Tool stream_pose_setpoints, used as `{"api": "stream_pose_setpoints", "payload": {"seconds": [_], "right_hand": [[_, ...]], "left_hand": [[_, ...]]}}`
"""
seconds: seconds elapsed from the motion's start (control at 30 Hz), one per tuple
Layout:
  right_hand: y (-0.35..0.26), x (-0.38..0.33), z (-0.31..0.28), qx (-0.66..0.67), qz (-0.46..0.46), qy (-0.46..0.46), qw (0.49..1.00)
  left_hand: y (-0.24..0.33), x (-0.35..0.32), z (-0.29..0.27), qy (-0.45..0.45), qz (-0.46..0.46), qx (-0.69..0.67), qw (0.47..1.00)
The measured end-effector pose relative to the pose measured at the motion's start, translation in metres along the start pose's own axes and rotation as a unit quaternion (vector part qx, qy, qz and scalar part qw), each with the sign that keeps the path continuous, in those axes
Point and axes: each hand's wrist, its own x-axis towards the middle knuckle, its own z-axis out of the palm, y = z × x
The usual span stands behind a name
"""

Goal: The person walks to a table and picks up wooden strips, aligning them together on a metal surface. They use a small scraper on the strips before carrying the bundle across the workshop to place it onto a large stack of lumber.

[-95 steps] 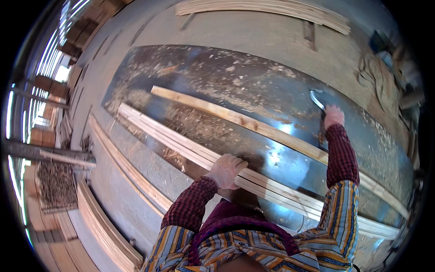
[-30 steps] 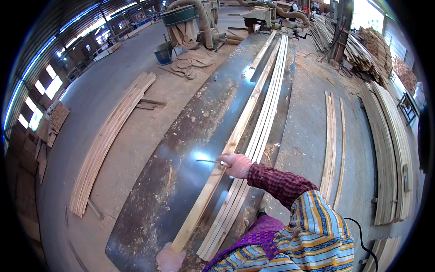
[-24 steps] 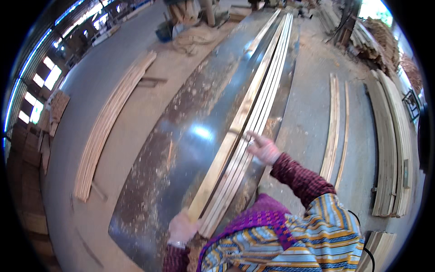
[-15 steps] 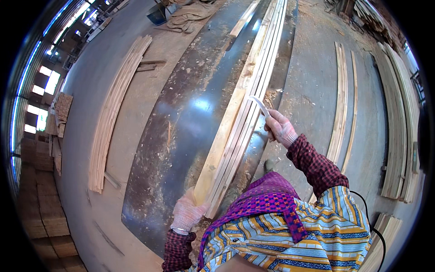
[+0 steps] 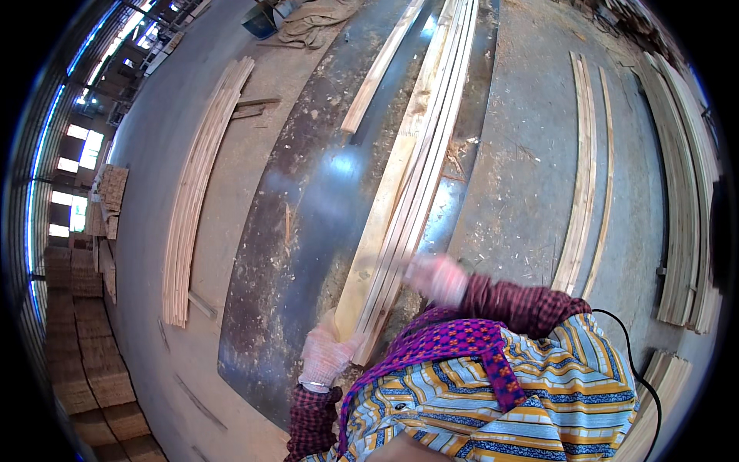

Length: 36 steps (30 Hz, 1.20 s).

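Observation:
Long pale wooden strips (image 5: 412,212) lie side by side on a dark, worn table, running away from me. Along their left side, at the near end, is a wider yellowish board (image 5: 377,223). My left hand (image 5: 327,356), in a knitted glove, is closed round the near end of this board and touches the strips beside it. Over the right edge of the strips is my gloved right hand (image 5: 439,279), smeared by motion. Its fingers cannot be made out, nor can the pale curved tool it held earlier. A separate wooden strip (image 5: 381,69) lies farther off to the left.
The dark table (image 5: 269,269) carries shavings and dust. Strip bundles lie on the floor at left (image 5: 208,185) and right (image 5: 581,177). Thicker boards (image 5: 677,192) are stacked far right. A black cable (image 5: 643,377) hangs by my right side. A dark bucket (image 5: 260,23) stands at upper left.
My right hand has swept nearer to me along the strips, and the curved tool no longer shows clearly. The separate strip's end now reaches nearer. My left hand keeps its grip.

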Motion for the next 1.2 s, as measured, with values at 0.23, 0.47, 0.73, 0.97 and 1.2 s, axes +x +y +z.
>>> {"api": "stream_pose_setpoints", "payload": {"seconds": [0.23,0.47,0.73,0.97,1.2], "right_hand": [[-0.069,0.037,-0.069,-0.324,-0.041,0.323,0.888],[-0.036,0.016,0.004,-0.246,-0.002,0.302,0.921],[-0.036,0.045,-0.033,-0.086,0.003,0.317,0.945],[-0.008,0.006,0.033,-0.340,0.026,0.145,0.929],[-0.016,-0.010,-0.003,-0.333,0.082,0.211,0.915]], "left_hand": [[0.001,-0.003,-0.001,0.000,0.012,-0.041,0.999],[-0.008,0.002,0.000,0.009,0.024,0.018,1.000],[-0.017,0.004,-0.001,0.003,-0.023,0.065,0.998],[-0.029,0.022,-0.001,-0.002,-0.004,0.033,0.999],[-0.156,0.077,0.006,-0.042,0.035,-0.090,0.994]]}}
